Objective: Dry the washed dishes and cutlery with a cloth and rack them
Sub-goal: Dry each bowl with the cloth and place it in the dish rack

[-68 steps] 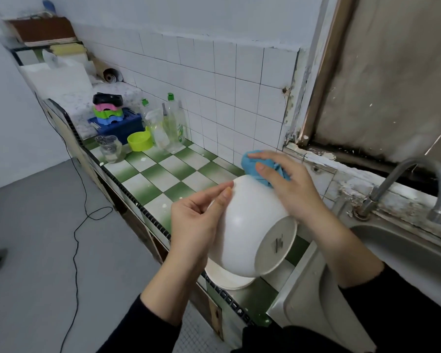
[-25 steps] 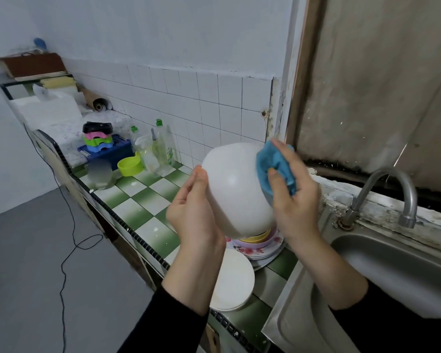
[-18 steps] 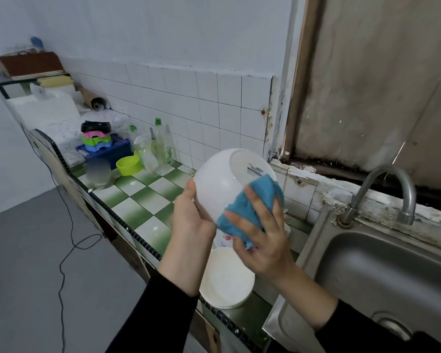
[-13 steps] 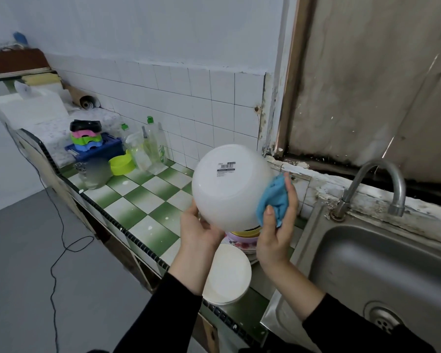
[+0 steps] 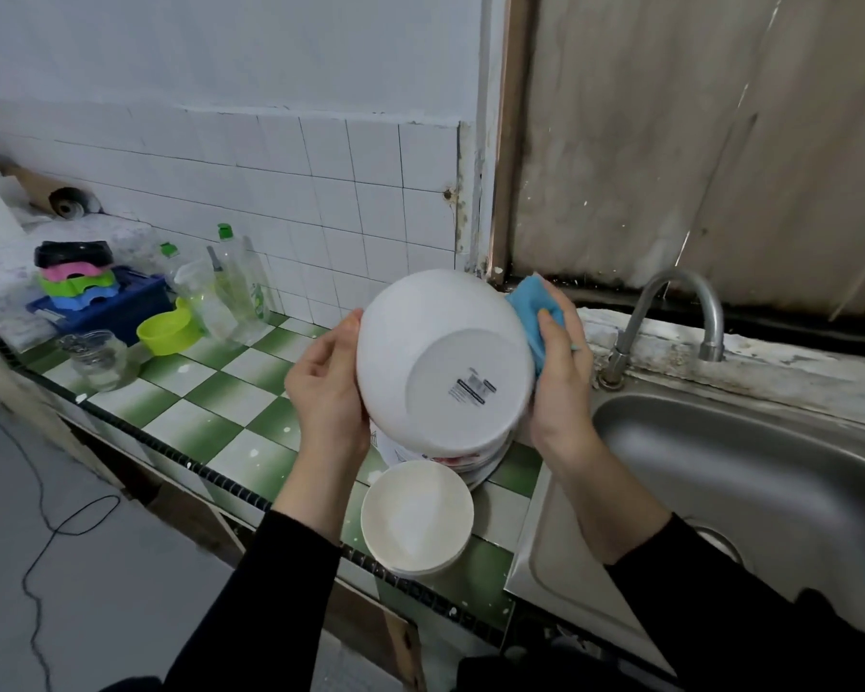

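You held the white bowl (image 5: 443,362) in the air over the right end of the tabletop (image 5: 221,407), just left of the sink (image 5: 545,541), with its base and barcode label turned toward you. Half a second earlier that label sat near the top of the base. Now it lay at the lower right, so you had turned the bowl round in your hands.

Your left hand (image 5: 328,387) kept its grip closed on the bowl's left rim, thumb on the outside. Your right hand (image 5: 560,372) had its grip closed on the blue cloth (image 5: 533,312), pressing it to the upper right wall, higher than it had been. By my judgement the outside was nearly wiped all round, and racking this bowl came next.

Under the bowl a pile of crockery (image 5: 470,462) stood partly hidden. A low stack of white dishes (image 5: 415,516) sat at the tabletop's front edge beside the sink. The blue crate (image 5: 111,302) stood near the far left end, well apart. I could not tell which thing served as the rack.
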A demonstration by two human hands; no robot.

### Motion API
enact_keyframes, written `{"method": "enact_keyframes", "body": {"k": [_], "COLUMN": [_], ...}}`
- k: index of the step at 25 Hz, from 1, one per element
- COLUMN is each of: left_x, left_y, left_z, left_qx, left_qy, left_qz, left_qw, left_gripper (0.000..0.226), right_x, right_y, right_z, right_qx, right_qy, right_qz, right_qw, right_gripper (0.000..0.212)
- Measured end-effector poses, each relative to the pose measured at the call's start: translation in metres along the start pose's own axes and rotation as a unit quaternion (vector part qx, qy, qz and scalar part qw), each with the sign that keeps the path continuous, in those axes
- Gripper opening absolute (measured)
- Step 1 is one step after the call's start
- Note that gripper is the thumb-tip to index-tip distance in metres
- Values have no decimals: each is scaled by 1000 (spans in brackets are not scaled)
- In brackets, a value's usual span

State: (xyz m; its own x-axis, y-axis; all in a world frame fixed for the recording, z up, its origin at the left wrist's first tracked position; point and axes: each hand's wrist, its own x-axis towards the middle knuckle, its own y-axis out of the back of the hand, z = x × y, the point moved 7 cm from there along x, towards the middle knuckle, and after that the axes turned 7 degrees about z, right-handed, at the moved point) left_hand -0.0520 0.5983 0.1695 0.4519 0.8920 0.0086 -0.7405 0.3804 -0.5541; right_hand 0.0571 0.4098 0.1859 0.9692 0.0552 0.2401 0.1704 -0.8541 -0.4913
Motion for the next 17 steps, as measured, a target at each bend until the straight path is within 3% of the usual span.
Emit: {"method": "enact_keyframes", "body": {"k": [2,5,9,11,13,14,15,17], "left_x": [-12,-27,-45,-61,-68,-68,-69,-72], "left_y": [-7,-11,-20,-35,-42,-44,-47,-49], "left_z": [18,31,23,13,3,-1,-5,-12], "left_qx": [63,85,97,120,120,117,112,96], "left_qy": [-81,-126,-129,-128,-112,-100,-83,-38], "left_qz": [-32,-71,-91,-105,-91,-82,-76,-65], "left_qw": [994,986,983,979,982,985,987,992], "left_gripper": [9,13,18,23,24,24,25,23], "right_x": [-5,-21,-4,-13,-38,-42,-34,8], "right_y": [-2,-2,16,10,-9,-9,-1,29], "right_z": [-7,-13,1,-22,-41,-39,-38,-32], "right_qx": [-18,-70,-82,-175,-312,-341,-345,-257], "right_qy": [27,97,-49,67,268,311,293,126], "right_qz": [-13,-33,75,43,-81,-126,-143,-85], "right_qw": [999,992,993,981,908,878,880,954], "right_gripper": [29,30,22,25,37,40,40,34]}}
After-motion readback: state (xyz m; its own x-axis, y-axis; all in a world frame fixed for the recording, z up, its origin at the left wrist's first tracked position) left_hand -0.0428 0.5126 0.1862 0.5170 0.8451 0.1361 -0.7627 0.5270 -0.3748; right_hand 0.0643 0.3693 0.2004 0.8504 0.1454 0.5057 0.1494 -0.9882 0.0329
